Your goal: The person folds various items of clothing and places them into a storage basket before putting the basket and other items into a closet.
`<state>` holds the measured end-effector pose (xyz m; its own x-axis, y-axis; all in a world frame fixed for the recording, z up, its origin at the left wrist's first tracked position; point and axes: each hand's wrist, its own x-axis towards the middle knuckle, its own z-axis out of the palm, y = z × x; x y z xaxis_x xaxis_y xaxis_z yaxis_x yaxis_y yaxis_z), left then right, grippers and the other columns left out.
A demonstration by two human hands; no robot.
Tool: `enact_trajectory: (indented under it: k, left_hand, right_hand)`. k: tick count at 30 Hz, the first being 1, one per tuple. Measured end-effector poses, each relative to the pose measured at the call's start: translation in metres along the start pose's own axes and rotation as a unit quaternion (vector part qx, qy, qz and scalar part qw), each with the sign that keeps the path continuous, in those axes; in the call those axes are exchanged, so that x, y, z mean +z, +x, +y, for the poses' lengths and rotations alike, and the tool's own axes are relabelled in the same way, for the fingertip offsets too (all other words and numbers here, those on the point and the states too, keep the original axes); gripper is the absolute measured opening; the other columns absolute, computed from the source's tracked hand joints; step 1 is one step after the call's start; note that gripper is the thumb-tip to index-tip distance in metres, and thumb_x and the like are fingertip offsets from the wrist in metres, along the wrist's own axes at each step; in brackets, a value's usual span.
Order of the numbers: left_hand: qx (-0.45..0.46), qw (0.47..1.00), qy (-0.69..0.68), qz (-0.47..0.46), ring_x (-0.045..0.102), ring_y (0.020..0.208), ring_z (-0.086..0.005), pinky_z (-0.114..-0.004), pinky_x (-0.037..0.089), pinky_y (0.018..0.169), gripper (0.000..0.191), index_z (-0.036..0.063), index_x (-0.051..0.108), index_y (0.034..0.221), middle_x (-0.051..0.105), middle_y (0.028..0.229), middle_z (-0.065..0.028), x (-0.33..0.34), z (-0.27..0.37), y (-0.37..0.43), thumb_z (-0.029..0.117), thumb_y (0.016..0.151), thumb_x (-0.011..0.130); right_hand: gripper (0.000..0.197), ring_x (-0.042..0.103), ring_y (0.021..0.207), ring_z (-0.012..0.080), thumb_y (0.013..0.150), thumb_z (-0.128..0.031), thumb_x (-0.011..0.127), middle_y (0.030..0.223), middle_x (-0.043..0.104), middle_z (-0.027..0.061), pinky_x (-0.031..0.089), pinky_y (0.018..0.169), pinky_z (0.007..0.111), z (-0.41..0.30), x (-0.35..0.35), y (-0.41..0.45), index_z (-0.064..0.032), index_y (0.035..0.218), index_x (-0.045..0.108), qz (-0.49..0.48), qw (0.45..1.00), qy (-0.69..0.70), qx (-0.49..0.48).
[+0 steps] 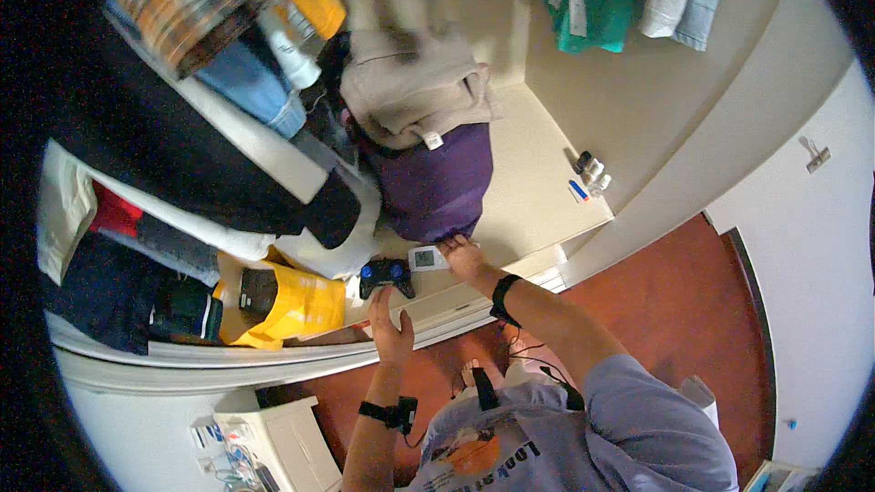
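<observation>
A black game controller with blue thumbsticks [386, 275] lies near the front edge of a cream closet shelf [540, 171]. My left hand [389, 328] is at its near side, fingers apart; contact with it is unclear. Just right of the controller is a small white device with a grey display [425, 258]. My right hand [462, 256] is at this device's right end, by the lower edge of a dark purple cloth item [437, 181]; whether its fingers grip either one cannot be told. A beige garment [410, 89] with a white tag rests on the purple item.
A yellow bag [311, 304] and folded clothes [102, 287] are at the left. Small bottles [596, 174] and a blue marker-like item [578, 190] sit at the shelf's right. Garments [595, 7] hang above. A white drawer cabinet [287, 444] stands below left.
</observation>
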<state>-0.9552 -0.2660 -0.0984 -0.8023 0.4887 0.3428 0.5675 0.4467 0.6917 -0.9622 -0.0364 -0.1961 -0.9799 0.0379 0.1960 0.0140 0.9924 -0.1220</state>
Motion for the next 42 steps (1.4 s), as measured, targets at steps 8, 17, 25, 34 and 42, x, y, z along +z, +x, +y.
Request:
enact_trajectory:
  k: [8, 17, 25, 34, 42]
  left_hand:
    - [0.072, 0.995, 0.044, -0.058, 0.042, 0.11, -0.0382, -0.042, 0.035, 0.096, 0.054, 0.0026, 0.042, 0.123, 0.046, 0.118, -0.0204, 0.036, 0.022, 0.022, 0.0, 0.072, 0.056]
    - [0.126, 0.978, -0.046, -0.16, 0.041, 0.114, -0.0357, -0.04, 0.035, 0.097, 0.059, 0.0037, 0.038, 0.126, 0.044, 0.121, -0.0193, 0.151, 0.117, 0.111, 0.0, 0.071, 0.058]
    - [0.013, 0.966, -0.08, -0.245, 0.042, 0.114, -0.0353, -0.038, 0.036, 0.097, 0.072, 0.0036, 0.026, 0.133, 0.04, 0.124, -0.0219, 0.283, 0.152, 0.182, 0.0, 0.071, 0.063]
    - [0.106, 0.956, 0.048, -0.27, 0.046, 0.104, -0.0314, -0.038, 0.04, 0.089, 0.028, 0.0082, 0.058, 0.095, 0.048, 0.107, -0.011, 0.353, 0.136, 0.191, 0.002, 0.068, 0.063]
    - [0.243, 0.865, 0.181, -0.401, 0.043, 0.113, -0.0341, -0.04, 0.04, 0.093, 0.022, 0.0039, 0.06, 0.091, 0.051, 0.113, -0.0143, 0.359, 0.136, 0.194, 0.007, 0.07, 0.062]
  right_hand:
    - [0.052, 0.042, 0.113, 0.0292, 0.059, -0.021, 0.07, 0.122, 0.049, 0.008, 0.037, 0.092, 0.041, 0.086, -0.088, -0.019, -0.0093, 0.108, 0.057, 0.064, 0.987, 0.055, 0.138]
    - [0.071, 0.038, 0.117, 0.0274, 0.069, -0.014, 0.068, 0.133, 0.036, 0.0095, 0.045, 0.087, 0.042, 0.221, -0.164, -0.076, -0.0112, 0.131, 0.034, 0.066, 0.916, -0.145, 0.368]
    - [0.05, 0.048, 0.11, 0.0247, 0.081, -0.009, 0.048, 0.119, 0.048, 0.0082, 0.053, 0.075, 0.032, 0.247, -0.141, -0.064, -0.0087, 0.13, 0.035, -0.023, 0.932, -0.104, 0.348]
    - [0.025, 0.062, 0.086, 0.0268, 0.079, -0.009, 0.049, 0.109, 0.053, 0.0116, 0.055, 0.063, 0.035, 0.263, -0.124, -0.067, -0.0063, 0.102, 0.059, -0.017, 0.944, -0.053, 0.325]
    - [0.018, 0.062, 0.083, 0.0267, 0.071, -0.005, 0.056, 0.107, 0.052, 0.0153, 0.054, 0.067, 0.034, 0.254, -0.146, -0.083, -0.0042, 0.087, 0.063, -0.126, 0.931, -0.007, 0.343]
